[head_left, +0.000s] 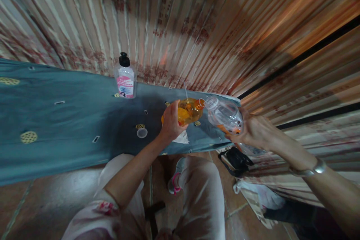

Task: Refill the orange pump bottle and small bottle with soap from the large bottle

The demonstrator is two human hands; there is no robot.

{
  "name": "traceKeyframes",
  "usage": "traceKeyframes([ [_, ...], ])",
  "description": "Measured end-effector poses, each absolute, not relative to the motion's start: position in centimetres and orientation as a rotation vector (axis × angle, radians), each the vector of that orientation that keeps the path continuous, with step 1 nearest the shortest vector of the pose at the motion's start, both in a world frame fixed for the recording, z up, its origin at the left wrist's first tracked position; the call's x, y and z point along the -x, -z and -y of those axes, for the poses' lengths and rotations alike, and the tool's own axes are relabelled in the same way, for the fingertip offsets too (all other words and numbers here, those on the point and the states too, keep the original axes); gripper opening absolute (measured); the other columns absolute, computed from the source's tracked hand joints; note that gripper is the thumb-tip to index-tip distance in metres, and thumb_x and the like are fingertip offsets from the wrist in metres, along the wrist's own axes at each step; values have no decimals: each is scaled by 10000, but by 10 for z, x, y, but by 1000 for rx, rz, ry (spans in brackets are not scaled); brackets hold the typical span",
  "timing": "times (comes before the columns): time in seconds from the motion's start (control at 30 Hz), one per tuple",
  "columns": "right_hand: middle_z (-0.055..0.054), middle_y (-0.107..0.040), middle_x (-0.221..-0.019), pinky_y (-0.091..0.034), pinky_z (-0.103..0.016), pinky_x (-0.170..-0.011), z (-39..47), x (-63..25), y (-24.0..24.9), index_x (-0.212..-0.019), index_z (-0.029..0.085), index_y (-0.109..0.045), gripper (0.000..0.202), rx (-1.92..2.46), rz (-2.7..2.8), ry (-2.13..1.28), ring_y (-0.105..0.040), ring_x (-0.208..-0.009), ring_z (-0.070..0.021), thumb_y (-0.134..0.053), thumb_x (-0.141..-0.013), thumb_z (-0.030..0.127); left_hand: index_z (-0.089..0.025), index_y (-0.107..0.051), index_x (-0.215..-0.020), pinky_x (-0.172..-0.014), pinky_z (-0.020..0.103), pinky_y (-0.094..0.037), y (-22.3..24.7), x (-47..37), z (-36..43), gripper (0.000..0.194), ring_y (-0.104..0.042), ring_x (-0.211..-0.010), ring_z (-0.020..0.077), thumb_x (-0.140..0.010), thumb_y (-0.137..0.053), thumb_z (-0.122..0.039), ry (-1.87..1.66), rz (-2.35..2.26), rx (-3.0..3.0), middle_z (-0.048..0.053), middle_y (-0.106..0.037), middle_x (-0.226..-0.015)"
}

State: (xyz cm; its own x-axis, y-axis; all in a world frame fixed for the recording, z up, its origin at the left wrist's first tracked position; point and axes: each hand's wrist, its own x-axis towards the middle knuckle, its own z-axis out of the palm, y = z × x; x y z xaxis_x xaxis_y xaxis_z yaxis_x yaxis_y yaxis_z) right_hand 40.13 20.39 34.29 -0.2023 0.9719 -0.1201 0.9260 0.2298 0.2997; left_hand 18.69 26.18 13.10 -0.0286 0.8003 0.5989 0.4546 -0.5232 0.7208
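My left hand (170, 123) is wrapped round a plastic bottle of orange-yellow liquid (192, 110), which lies nearly level with its neck toward the right. In my right hand (249, 129) is a clear plastic bottle (225, 114) with small dark dots and an orange patch near its base. Its neck points left, and the two bottle mouths are close together or touching; I cannot tell which. Just behind the orange bottle a thin clear stick (185, 90) shows. White paper (182, 137) is partly hidden under my left hand. A small round translucent cup or lid (142, 132) sits to its left.
The blue cloth-covered table (70, 120) runs along a pleated curtain (168, 26). A clear bottle with a black top and pink label (125, 78) stands at the back. On the floor at right are a black bag (236, 161) and a white plastic bag (267, 195).
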Motion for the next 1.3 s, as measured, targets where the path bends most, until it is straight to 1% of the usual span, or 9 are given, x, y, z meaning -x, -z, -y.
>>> traceKeyframes([
  [0.13, -74, -720, -710, -418, -284, -529, -204, -399, -344, -1219, 121, -474, 652, -1781, -2199, -234, -728, -684, -323, -649, -744, 532, -204, -216, -1476, -1101, 536, -382, -131, -187, -262, 1114, -502, -1282, 362, -562, -854, -179, -1566, -1329, -1947, 173, -492, -1391],
  [0.23, -65, -711, -701, -410, -280, -522, -203, -398, -345, -1198, 130, -483, 624, -1793, -2187, -213, -724, -670, -314, -655, -736, 512, -221, -206, -1479, -1099, 543, -384, -131, -187, -262, 1119, -505, -1283, 361, -567, -854, -183, -1559, -1333, -1954, 168, -491, -1394],
  [0.47, -72, -707, -725, -413, -277, -539, -204, -396, -346, -1206, 113, -481, 624, -1790, -2205, -171, -718, -668, -294, -630, -755, 517, -184, -218, -1470, -1099, 535, -380, -130, -186, -262, 1095, -497, -1289, 370, -573, -845, -187, -1549, -1323, -1961, 196, -487, -1394],
  [0.63, -54, -687, -660, -406, -281, -526, -204, -396, -347, -1198, 109, -479, 625, -1796, -2193, -183, -706, -643, -302, -645, -747, 508, -207, -211, -1469, -1095, 544, -383, -131, -187, -263, 1106, -517, -1266, 365, -566, -850, -187, -1552, -1345, -1968, 178, -495, -1384],
  [0.73, -52, -688, -662, -406, -280, -528, -204, -396, -346, -1215, 112, -470, 633, -1788, -2210, -199, -710, -653, -307, -649, -746, 497, -214, -198, -1472, -1088, 542, -392, -131, -186, -262, 1115, -516, -1265, 365, -567, -849, -187, -1553, -1337, -1972, 177, -493, -1388],
  [0.9, -39, -666, -627, -387, -265, -499, -203, -395, -347, -1152, 122, -495, 582, -1804, -2214, -195, -693, -596, -275, -644, -741, 505, -196, -206, -1473, -1097, 529, -385, -131, -187, -262, 1102, -503, -1281, 366, -568, -835, -171, -1567, -1314, -1963, 185, -488, -1398],
  [1.07, -31, -655, -626, -335, -260, -455, -203, -396, -346, -1124, 125, -522, 557, -1764, -2236, -214, -632, -487, -222, -624, -747, 522, -206, -216, -1473, -1098, 547, -384, -131, -188, -262, 1095, -501, -1285, 357, -566, -827, -176, -1590, -1321, -1939, 181, -496, -1389],
  [1.23, -24, -637, -597, -349, -257, -467, -204, -397, -345, -1134, 112, -520, 582, -1791, -2216, -223, -654, -531, -240, -635, -735, 520, -250, -180, -1483, -1098, 562, -386, -130, -188, -262, 1122, -504, -1288, 344, -570, -829, -184, -1584, -1327, -1943, 166, -492, -1405],
  [1.3, -23, -634, -596, -349, -256, -470, -205, -397, -345, -1138, 111, -517, 576, -1778, -2225, -208, -649, -527, -235, -625, -743, 516, -246, -178, -1485, -1099, 553, -390, -130, -188, -262, 1115, -505, -1286, 342, -579, -826, -182, -1598, -1327, -1950, 167, -496, -1398],
])
